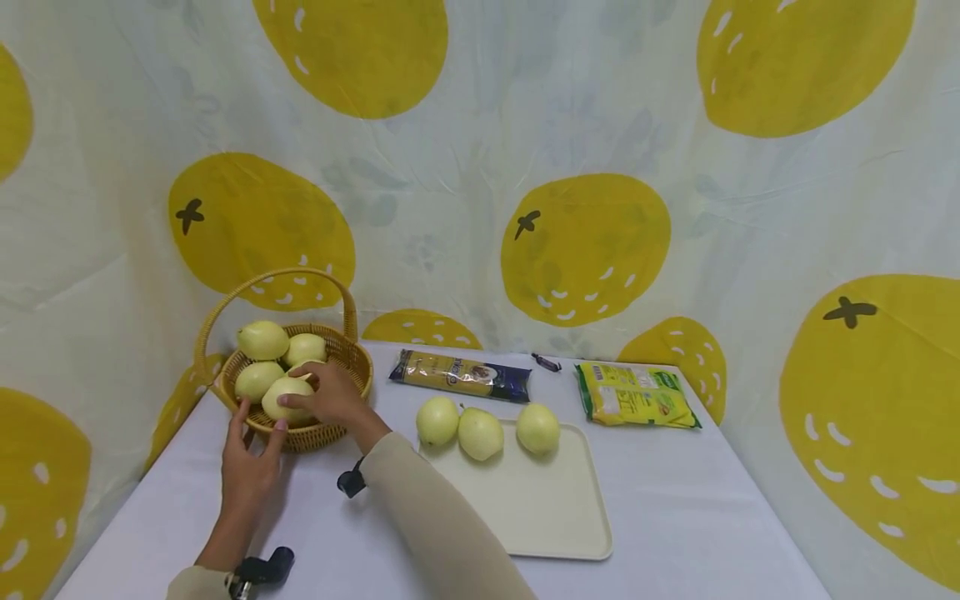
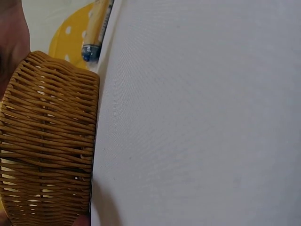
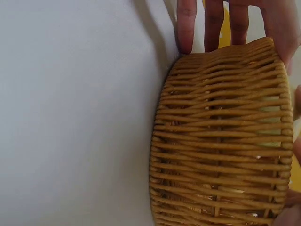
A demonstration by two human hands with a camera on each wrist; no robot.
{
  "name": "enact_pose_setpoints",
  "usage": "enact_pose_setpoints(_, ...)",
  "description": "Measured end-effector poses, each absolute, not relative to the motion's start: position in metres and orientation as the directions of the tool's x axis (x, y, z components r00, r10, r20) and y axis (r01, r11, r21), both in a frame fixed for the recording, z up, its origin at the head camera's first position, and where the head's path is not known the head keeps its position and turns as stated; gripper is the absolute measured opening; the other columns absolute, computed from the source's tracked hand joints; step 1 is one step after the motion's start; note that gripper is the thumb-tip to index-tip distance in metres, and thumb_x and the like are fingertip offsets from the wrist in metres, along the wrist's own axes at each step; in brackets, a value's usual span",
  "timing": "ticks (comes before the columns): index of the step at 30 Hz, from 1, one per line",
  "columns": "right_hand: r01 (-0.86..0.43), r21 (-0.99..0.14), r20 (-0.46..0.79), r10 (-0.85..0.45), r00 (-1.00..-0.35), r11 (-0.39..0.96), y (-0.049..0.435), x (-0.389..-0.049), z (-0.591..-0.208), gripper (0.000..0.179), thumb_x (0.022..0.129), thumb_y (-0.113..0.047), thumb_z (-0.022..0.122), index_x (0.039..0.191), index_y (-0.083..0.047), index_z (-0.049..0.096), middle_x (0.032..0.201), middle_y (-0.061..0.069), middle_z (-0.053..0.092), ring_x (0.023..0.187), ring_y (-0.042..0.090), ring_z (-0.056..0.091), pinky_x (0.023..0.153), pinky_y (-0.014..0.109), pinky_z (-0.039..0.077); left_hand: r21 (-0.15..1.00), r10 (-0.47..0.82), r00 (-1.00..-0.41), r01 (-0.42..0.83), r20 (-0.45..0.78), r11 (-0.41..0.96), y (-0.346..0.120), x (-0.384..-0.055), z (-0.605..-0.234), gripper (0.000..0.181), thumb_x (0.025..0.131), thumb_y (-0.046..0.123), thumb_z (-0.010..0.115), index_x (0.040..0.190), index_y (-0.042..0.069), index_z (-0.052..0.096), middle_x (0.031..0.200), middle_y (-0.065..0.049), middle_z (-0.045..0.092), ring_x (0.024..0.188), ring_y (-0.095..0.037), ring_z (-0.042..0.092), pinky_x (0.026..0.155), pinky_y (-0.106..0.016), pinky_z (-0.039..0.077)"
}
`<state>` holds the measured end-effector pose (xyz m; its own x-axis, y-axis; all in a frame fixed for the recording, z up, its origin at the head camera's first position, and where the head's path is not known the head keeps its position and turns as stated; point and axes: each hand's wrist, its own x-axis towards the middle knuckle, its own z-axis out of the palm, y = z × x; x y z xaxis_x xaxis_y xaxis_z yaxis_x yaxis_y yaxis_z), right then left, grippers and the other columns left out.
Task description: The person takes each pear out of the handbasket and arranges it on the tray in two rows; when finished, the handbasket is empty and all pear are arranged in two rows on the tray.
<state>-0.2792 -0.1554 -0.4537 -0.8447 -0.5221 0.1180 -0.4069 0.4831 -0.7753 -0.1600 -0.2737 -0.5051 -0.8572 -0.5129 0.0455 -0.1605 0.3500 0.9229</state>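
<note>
A woven basket (image 1: 347,362) with a tall arched handle holds several pale yellow-green pears (image 1: 262,341). My right hand (image 1: 333,396) reaches over its front rim and holds a pear (image 1: 285,400) between thumb and fingers, among the other pears. My left hand (image 1: 251,467) is at the front left of the basket, thumb and forefinger spread near the rim. In the right wrist view, straight fingers (image 3: 186,28) of the left hand touch the basket's outer wall (image 3: 221,136). The basket wall (image 2: 49,136) fills the left side of the left wrist view.
Right of the basket lies a cream tray (image 1: 540,508), with three pears (image 1: 482,434) along its back edge. Behind it are a long blue-and-gold packet (image 1: 457,375), a small dark wrapped item (image 1: 547,362) and a yellow-green packet (image 1: 637,396). A fruit-print curtain (image 1: 457,233) stands behind.
</note>
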Motion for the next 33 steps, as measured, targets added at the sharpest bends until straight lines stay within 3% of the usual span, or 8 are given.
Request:
enact_pose_setpoints(8, -0.387, -0.866, 0.205, -0.480, -0.853, 0.316, -0.147, -0.280, -0.459, 0.047, 0.091, -0.038, 0.086, 0.135, -0.028, 0.073, 0.134, -0.003, 0.067, 0.108, 0.007, 0.069, 0.083, 0.016, 0.057, 0.924, -0.507, -0.861, -0.162, 0.039, 0.347, -0.274, -0.161, -0.507, 0.083, 0.109, 0.044, 0.055, 0.173, 0.027, 0.006, 0.181, -0.011, 0.002, 0.161, -0.053, 0.018, 0.119, -0.073, 0.036)
enact_pose_setpoints(13, -0.348, -0.911, 0.236, -0.412, -0.880, 0.221, -0.140, -0.271, -0.455, 0.046, 0.091, -0.034, 0.087, 0.134, -0.027, 0.074, 0.132, 0.003, 0.067, 0.106, 0.005, 0.066, 0.082, 0.015, 0.055, 0.922, -0.513, -0.858, -0.168, 0.038, 0.349, -0.274, -0.160, -0.507, 0.083, 0.109, 0.045, 0.056, 0.173, 0.027, 0.006, 0.181, -0.012, 0.003, 0.161, -0.053, 0.019, 0.120, -0.073, 0.035)
enact_pose_setpoints(17, -0.306, -0.937, 0.236, -0.336, -0.912, 0.171, -0.130, -0.260, -0.444, 0.044, 0.089, -0.032, 0.089, 0.131, -0.030, 0.075, 0.126, -0.001, 0.065, 0.100, 0.004, 0.064, 0.078, 0.017, 0.057, 0.919, -0.521, -0.853, -0.188, 0.022, 0.347, -0.274, -0.158, -0.505, 0.083, 0.109, 0.047, 0.055, 0.173, 0.030, 0.006, 0.181, -0.011, 0.002, 0.161, -0.052, 0.018, 0.121, -0.073, 0.033)
enact_pose_setpoints(25, -0.304, -0.937, 0.265, -0.218, -0.939, 0.172, -0.091, -0.245, -0.419, 0.045, 0.088, -0.037, 0.089, 0.130, -0.033, 0.074, 0.117, -0.011, 0.063, 0.099, 0.004, 0.062, 0.082, 0.020, 0.055, 0.926, -0.512, -0.859, -0.184, 0.012, 0.331, -0.273, -0.156, -0.502, 0.082, 0.109, 0.047, 0.054, 0.173, 0.032, 0.005, 0.181, -0.010, 0.000, 0.162, -0.051, 0.017, 0.122, -0.072, 0.033)
enact_pose_setpoints(33, -0.339, -0.926, 0.320, -0.131, -0.938, 0.163, -0.037, -0.238, -0.410, 0.045, 0.089, -0.035, 0.089, 0.131, -0.031, 0.074, 0.123, -0.002, 0.066, 0.105, 0.014, 0.067, 0.088, 0.029, 0.059, 0.930, -0.510, -0.860, -0.193, -0.006, 0.314, -0.274, -0.156, -0.502, 0.082, 0.109, 0.050, 0.053, 0.173, 0.036, 0.004, 0.181, -0.008, 0.000, 0.163, -0.048, 0.016, 0.123, -0.072, 0.032)
